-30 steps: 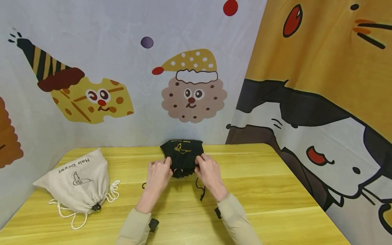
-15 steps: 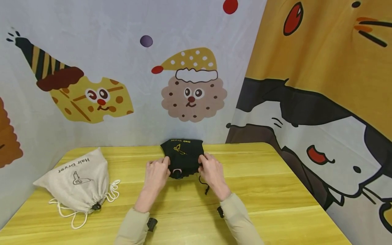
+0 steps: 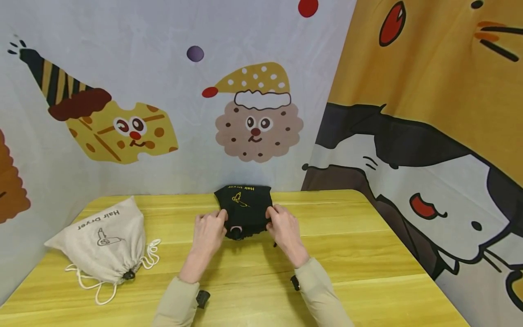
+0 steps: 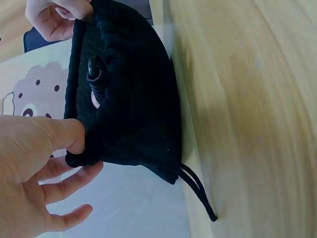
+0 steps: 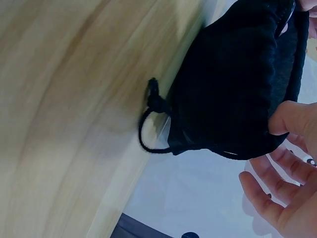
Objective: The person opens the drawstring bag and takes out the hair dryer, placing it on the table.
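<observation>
A black drawstring bag [image 3: 249,206] with a yellow "Hair Dryer" print lies near the table's far edge. My left hand [image 3: 209,230] pinches one side of its mouth between thumb and fingers. On the opposite side my right hand [image 3: 284,229] pinches the rim, its other fingers loosely spread in the right wrist view. Between them the mouth is spread apart. A black cord end with a loop and a bit of pink [image 4: 95,82] shows inside; the rest is hidden by the cloth. Black drawstrings [image 4: 198,191] hang from the bag's sides, one knotted [image 5: 154,101].
A full beige drawstring bag [image 3: 110,236], also printed "Hair Dryer", lies at the table's left. Its white cords [image 3: 151,256] trail over the wooden table [image 3: 359,263]. Behind the table hangs a cartoon-printed cloth [image 3: 163,177].
Both hands have shifted slightly outward, spreading the bag's mouth wider. The front cloth lies flatter, and the right drawstring has slipped mostly behind the right hand in the head view.
</observation>
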Demonstrator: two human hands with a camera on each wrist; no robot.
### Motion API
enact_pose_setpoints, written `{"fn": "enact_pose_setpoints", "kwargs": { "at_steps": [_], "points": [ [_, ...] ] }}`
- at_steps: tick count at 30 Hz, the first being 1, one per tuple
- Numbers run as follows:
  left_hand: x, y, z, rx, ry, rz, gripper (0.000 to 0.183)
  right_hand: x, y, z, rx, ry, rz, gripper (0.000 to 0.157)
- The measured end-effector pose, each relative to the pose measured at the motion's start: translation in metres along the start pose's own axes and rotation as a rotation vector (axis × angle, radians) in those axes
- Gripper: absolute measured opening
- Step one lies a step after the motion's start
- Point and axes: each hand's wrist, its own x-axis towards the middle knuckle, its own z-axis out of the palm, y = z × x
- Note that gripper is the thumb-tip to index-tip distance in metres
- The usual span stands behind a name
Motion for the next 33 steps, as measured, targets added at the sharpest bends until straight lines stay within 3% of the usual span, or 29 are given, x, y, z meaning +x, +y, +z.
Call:
{"fn": "enact_pose_setpoints", "kwargs": {
  "at_steps": [33],
  "points": [
    [-0.0007,0.0005,-0.0035,-0.035,-0.015,-0.023,0.023,-0.0011,0.0035,-0.0008,0.025,-0.051,0.053,0.017]
  ]
}}
